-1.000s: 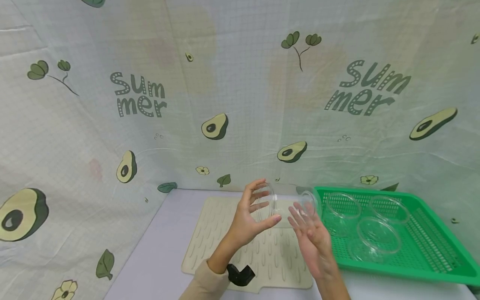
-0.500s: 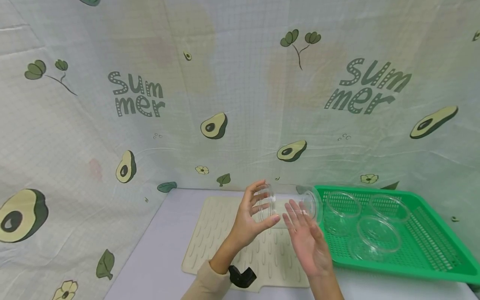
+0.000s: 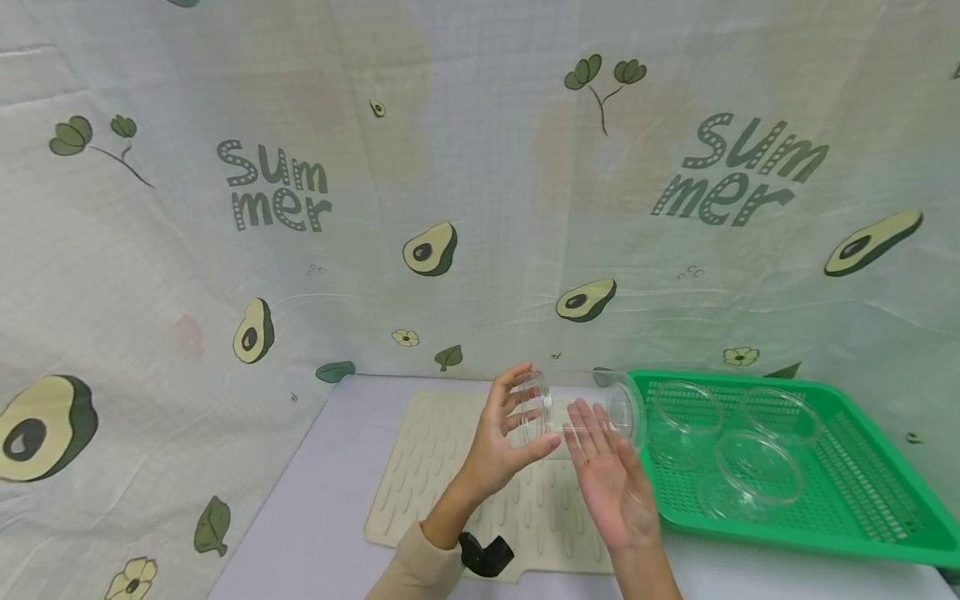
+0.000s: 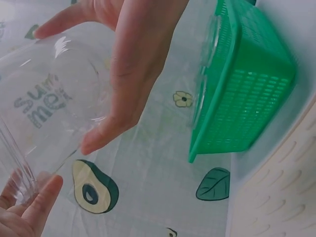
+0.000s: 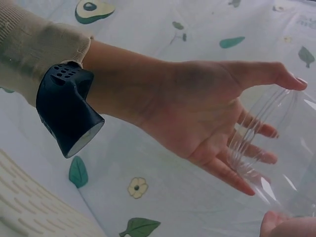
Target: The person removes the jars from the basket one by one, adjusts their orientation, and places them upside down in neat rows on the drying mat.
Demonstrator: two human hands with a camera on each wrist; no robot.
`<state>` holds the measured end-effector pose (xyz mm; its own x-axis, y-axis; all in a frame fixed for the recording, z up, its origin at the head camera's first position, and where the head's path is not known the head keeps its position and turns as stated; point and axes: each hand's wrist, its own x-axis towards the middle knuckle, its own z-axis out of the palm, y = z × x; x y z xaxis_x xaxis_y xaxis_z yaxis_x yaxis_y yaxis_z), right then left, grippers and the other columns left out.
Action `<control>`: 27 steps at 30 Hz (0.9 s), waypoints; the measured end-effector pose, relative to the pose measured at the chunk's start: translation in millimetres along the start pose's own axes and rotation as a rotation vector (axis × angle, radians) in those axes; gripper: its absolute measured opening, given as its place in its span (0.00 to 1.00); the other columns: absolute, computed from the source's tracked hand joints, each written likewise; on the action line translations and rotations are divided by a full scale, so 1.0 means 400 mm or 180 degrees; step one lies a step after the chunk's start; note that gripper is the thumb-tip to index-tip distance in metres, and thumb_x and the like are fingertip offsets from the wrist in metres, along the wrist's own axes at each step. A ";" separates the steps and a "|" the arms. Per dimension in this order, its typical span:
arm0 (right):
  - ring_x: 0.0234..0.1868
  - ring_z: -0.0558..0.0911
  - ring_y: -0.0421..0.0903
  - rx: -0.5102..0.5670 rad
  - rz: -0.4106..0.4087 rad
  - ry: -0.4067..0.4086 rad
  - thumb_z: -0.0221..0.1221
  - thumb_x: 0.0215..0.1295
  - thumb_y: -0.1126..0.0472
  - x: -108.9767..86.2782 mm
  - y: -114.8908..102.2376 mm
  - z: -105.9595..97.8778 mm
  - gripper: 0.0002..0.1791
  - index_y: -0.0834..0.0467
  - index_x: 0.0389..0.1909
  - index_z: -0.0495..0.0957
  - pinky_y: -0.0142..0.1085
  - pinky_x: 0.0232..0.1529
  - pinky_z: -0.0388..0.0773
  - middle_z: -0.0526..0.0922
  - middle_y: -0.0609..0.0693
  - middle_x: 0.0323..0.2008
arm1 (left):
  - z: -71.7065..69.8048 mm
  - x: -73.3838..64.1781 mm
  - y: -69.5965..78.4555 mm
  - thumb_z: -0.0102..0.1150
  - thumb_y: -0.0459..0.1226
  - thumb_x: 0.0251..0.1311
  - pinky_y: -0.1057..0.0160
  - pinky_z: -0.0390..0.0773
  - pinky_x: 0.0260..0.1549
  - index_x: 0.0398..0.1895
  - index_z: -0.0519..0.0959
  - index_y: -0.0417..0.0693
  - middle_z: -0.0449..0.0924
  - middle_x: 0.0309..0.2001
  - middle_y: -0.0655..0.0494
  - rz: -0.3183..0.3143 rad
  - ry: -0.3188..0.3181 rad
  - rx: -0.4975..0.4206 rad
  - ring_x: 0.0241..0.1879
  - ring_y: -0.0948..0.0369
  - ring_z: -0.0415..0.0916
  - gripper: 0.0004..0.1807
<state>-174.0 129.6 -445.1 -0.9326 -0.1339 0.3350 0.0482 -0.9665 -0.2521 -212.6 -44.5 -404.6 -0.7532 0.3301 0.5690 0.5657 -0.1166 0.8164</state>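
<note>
A clear jar (image 3: 577, 385) lies sideways in the air over the mat, its ridged mouth to the left and its base to the right. My left hand (image 3: 491, 446) grips the ridged mouth end, thumb on the near side and fingers spread on the far side. My right hand (image 3: 617, 487) is palm up beneath the jar's right half, fingers straight and overlapping the wall. In the left wrist view, the right hand (image 4: 133, 64) spans the base end of the jar (image 4: 54, 84). The right wrist view shows the left hand (image 5: 197, 108) round the ridges.
A green perforated basket (image 3: 847, 546) stands at the right with three clear jars, one of them a front jar (image 3: 750, 479). Under the hands lies a beige ridged mat (image 3: 420, 467) on the white table (image 3: 300, 500). A printed cloth (image 3: 480, 167) hangs behind.
My right hand has slid left along the jar, from its base end toward its middle, and its fingers have straightened. The left hand has kept its grip, almost still.
</note>
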 end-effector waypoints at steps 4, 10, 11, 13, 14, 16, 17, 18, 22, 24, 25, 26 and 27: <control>0.79 0.32 0.49 0.0075 -0.0009 -0.0003 0.41 0.80 0.58 0.000 -0.003 0.000 0.43 0.53 0.77 0.17 0.41 0.76 0.40 0.23 0.53 0.79 | -0.005 -0.001 -0.004 0.67 0.51 0.60 0.50 0.72 0.62 0.76 0.53 0.56 0.57 0.72 0.47 0.0004 -0.0102 0.0024 0.68 0.51 0.64 0.46; 0.78 0.31 0.47 0.0131 0.0009 -0.0029 0.39 0.80 0.59 0.000 -0.004 -0.002 0.42 0.52 0.77 0.17 0.39 0.76 0.39 0.22 0.52 0.79 | -0.023 -0.006 -0.005 0.66 0.53 0.61 0.51 0.69 0.64 0.77 0.50 0.60 0.56 0.73 0.47 0.0007 -0.0307 0.0239 0.69 0.52 0.62 0.47; 0.78 0.31 0.47 0.0136 0.0016 -0.0033 0.39 0.80 0.59 0.000 -0.004 -0.002 0.43 0.52 0.76 0.17 0.39 0.76 0.39 0.22 0.51 0.78 | -0.027 -0.007 -0.004 0.67 0.53 0.60 0.51 0.68 0.64 0.77 0.49 0.61 0.56 0.74 0.49 0.0005 -0.0336 0.0287 0.70 0.52 0.62 0.48; 0.79 0.32 0.47 0.0132 0.0017 0.0009 0.41 0.79 0.59 0.000 -0.004 -0.003 0.43 0.51 0.77 0.17 0.39 0.76 0.39 0.22 0.51 0.79 | -0.037 -0.008 -0.003 0.68 0.52 0.59 0.51 0.67 0.66 0.78 0.47 0.62 0.55 0.75 0.54 -0.0013 -0.0386 0.0389 0.71 0.53 0.60 0.50; 0.79 0.32 0.47 0.0120 0.0014 0.0037 0.41 0.79 0.59 0.000 -0.005 -0.004 0.44 0.51 0.77 0.17 0.39 0.76 0.40 0.22 0.51 0.79 | -0.042 -0.009 -0.002 0.69 0.51 0.58 0.50 0.66 0.66 0.78 0.47 0.63 0.55 0.75 0.56 -0.0014 -0.0405 0.0443 0.72 0.53 0.59 0.51; 0.79 0.32 0.47 0.0101 0.0009 0.0077 0.41 0.79 0.59 0.001 -0.007 -0.007 0.43 0.51 0.77 0.18 0.39 0.76 0.40 0.22 0.52 0.79 | -0.055 -0.010 -0.001 0.72 0.47 0.57 0.50 0.64 0.67 0.78 0.45 0.62 0.54 0.75 0.58 0.0007 -0.0428 0.0567 0.73 0.54 0.57 0.54; 0.79 0.32 0.48 0.0091 0.0007 0.0087 0.40 0.79 0.59 0.002 -0.008 -0.008 0.43 0.51 0.77 0.18 0.39 0.76 0.39 0.22 0.52 0.79 | -0.062 -0.011 -0.001 0.73 0.45 0.56 0.49 0.63 0.68 0.79 0.45 0.61 0.54 0.75 0.58 0.0037 -0.0430 0.0630 0.73 0.54 0.56 0.55; 0.79 0.32 0.48 0.0069 0.0004 0.0109 0.41 0.79 0.59 0.002 -0.009 -0.009 0.43 0.51 0.77 0.18 0.39 0.76 0.40 0.22 0.52 0.79 | -0.069 -0.012 -0.001 0.74 0.43 0.55 0.48 0.62 0.68 0.79 0.45 0.60 0.53 0.76 0.57 0.0073 -0.0432 0.0702 0.73 0.54 0.55 0.56; 0.78 0.29 0.47 0.0010 0.0017 0.0057 0.39 0.80 0.59 0.005 -0.013 -0.014 0.43 0.51 0.76 0.16 0.38 0.76 0.36 0.20 0.51 0.78 | -0.103 -0.019 0.003 0.76 0.38 0.51 0.47 0.58 0.70 0.79 0.45 0.52 0.52 0.76 0.55 0.0202 -0.0417 0.1016 0.74 0.53 0.53 0.58; 0.78 0.29 0.47 -0.0062 0.0020 0.0042 0.38 0.80 0.59 0.006 -0.016 -0.016 0.43 0.51 0.76 0.15 0.38 0.76 0.35 0.20 0.51 0.78 | -0.120 -0.024 0.001 0.76 0.39 0.51 0.47 0.56 0.71 0.79 0.45 0.49 0.51 0.77 0.55 0.0231 -0.0409 0.1169 0.75 0.53 0.51 0.59; 0.78 0.28 0.48 -0.0105 0.0023 0.0021 0.38 0.80 0.59 0.007 -0.017 -0.017 0.42 0.51 0.75 0.14 0.38 0.76 0.35 0.19 0.52 0.78 | -0.129 -0.027 0.000 0.76 0.40 0.51 0.48 0.55 0.71 0.79 0.45 0.49 0.51 0.77 0.56 0.0215 -0.0405 0.1237 0.75 0.54 0.50 0.59; 0.78 0.29 0.48 -0.0149 0.0023 0.0027 0.37 0.80 0.59 0.009 -0.019 -0.018 0.42 0.52 0.75 0.14 0.38 0.76 0.35 0.20 0.52 0.78 | -0.138 -0.030 -0.003 0.76 0.41 0.51 0.48 0.54 0.71 0.80 0.45 0.50 0.50 0.78 0.57 0.0185 -0.0402 0.1301 0.76 0.54 0.49 0.59; 0.78 0.29 0.48 -0.0170 0.0022 0.0030 0.38 0.80 0.59 0.011 -0.020 -0.019 0.42 0.52 0.75 0.14 0.38 0.75 0.35 0.20 0.52 0.78 | -0.147 -0.034 -0.007 0.76 0.43 0.52 0.48 0.54 0.72 0.80 0.45 0.51 0.50 0.78 0.57 0.0150 -0.0399 0.1362 0.76 0.54 0.48 0.59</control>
<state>-181.0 138.6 -448.6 -0.9357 -0.1381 0.3246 0.0357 -0.9525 -0.3024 -223.6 -103.5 -408.7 -0.6917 0.4478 0.5667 0.7062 0.2551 0.6604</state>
